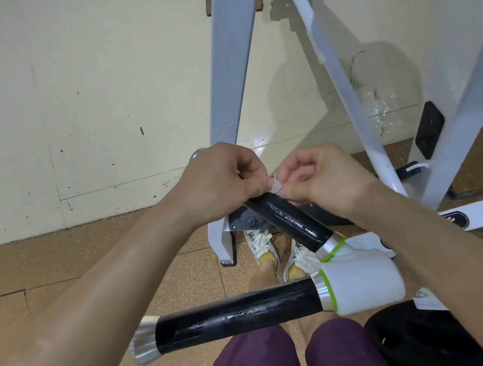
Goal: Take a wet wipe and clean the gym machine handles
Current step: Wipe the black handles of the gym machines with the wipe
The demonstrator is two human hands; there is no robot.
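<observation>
Left hand [219,182] and right hand [322,178] pinch the wet wipe [276,184] between them; best unfold it fully before wrapping the black handle [291,222] beneath

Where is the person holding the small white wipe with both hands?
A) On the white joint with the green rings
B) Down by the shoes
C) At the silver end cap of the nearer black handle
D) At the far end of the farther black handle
D: the left hand and the right hand pinch the white wipe between them at the far end of the farther black handle; no hand touches the nearer black handle.
</observation>
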